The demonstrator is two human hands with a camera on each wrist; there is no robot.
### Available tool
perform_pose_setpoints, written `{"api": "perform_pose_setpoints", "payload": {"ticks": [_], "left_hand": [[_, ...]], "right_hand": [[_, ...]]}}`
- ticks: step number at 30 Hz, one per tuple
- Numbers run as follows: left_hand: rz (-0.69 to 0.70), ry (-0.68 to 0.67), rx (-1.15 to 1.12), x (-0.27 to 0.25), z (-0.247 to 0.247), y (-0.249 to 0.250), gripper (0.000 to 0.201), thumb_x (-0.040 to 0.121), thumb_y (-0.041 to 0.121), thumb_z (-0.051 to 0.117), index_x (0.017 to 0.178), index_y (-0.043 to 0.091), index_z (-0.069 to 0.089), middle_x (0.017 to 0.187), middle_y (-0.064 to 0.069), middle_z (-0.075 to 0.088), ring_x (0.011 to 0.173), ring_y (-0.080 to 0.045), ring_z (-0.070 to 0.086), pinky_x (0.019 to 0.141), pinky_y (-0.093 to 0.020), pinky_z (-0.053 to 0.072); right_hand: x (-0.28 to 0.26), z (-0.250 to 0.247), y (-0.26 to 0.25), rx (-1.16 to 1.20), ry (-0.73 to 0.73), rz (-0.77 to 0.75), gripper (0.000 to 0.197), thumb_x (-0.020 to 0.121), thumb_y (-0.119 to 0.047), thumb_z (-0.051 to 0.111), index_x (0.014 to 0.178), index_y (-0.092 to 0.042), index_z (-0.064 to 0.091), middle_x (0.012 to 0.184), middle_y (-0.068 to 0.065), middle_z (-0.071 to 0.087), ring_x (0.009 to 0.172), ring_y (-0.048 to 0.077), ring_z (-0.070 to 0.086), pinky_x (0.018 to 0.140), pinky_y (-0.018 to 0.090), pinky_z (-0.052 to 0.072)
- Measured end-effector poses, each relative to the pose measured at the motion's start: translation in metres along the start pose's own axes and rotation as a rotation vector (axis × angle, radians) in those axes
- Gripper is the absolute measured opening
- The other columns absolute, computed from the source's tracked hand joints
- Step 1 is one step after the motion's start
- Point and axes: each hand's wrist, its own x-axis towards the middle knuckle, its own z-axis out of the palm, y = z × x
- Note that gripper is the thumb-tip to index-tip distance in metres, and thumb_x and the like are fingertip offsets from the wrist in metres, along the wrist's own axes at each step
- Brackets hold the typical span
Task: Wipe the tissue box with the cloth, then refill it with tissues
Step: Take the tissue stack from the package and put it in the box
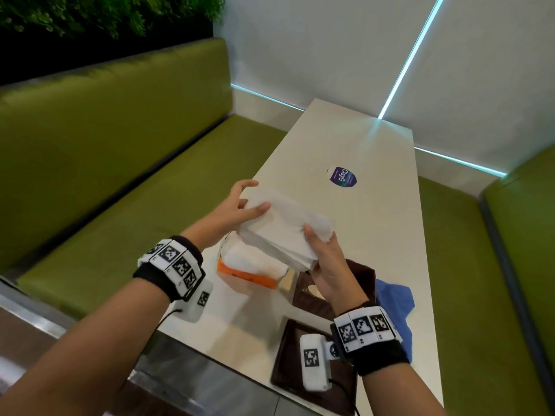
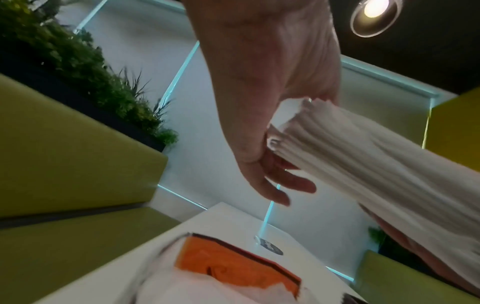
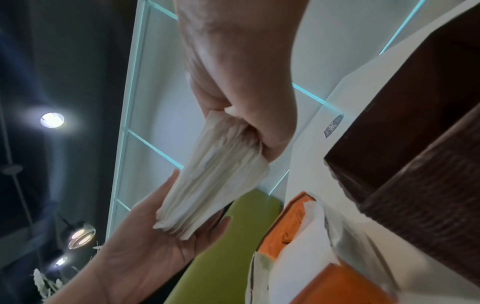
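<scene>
The table point(image 1: 375, 223) carries all the things. At its near edge lie the brown box point(image 1: 357, 283) and, at about 6 o'clock from it, its brown lid point(image 1: 288, 361); the blue cloth point(image 1: 396, 298) lies at 3 o'clock of the box. The orange pack point(image 1: 249, 276) stands at 9 o'clock of the box.

Above the pack both hands hold a tissue stack point(image 1: 285, 226). The right hand point(image 1: 327, 265) grips its near end firmly, fingers curled. The left hand point(image 1: 237, 211) supports the far end with fingers mostly straight.

I judge that wiping is finished and refilling is in hand. Next, the stack must go toward 5 o'clock, into the box, kept flat and together.
</scene>
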Motion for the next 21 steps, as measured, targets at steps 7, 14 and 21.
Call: {"api": "perform_pose_setpoints", "payload": {"ticks": [7, 14, 21], "left_hand": [[-0.031, 0.073, -0.112, -0.003, 0.049, -0.006, 0.050, 0.097, 0.035, 0.055, 0.134, 0.043, 0.023, 0.118, -0.005, 0.063, 0.092, -0.020, 0.065, 0.072, -0.034, 0.052], [0.014, 0.150, 0.217, 0.002, 0.105, 0.004, 0.019, 0.099, 0.019, 0.046, 0.112, 0.021, 0.033, 0.079, -0.004, 0.051, 0.066, -0.018, 0.050, 0.054, -0.025, 0.037], [-0.064, -0.053, 0.526, 0.013, 0.155, -0.005, 0.026, 0.097, 0.010, 0.043, 0.120, 0.011, 0.054, 0.109, -0.008, 0.060, 0.088, -0.022, 0.057, 0.070, -0.024, 0.044]], "right_hand": [[-0.008, -0.023, -0.011, -0.131, 0.143, 0.137, 0.054, 0.090, -0.029, 0.065, 0.134, -0.014, 0.037, 0.124, 0.011, 0.060, 0.106, 0.030, 0.063, 0.073, 0.048, 0.057], [-0.016, -0.069, -0.044, -0.540, 0.182, 0.050, 0.028, 0.095, -0.020, 0.057, 0.119, -0.006, 0.061, 0.113, 0.011, 0.069, 0.101, 0.028, 0.066, 0.089, 0.043, 0.055], [-0.002, -0.113, -0.029, -1.231, 0.337, 0.134, 0.041, 0.093, -0.025, 0.055, 0.128, -0.003, 0.055, 0.127, 0.016, 0.061, 0.118, 0.034, 0.055, 0.089, 0.031, 0.043]]}}
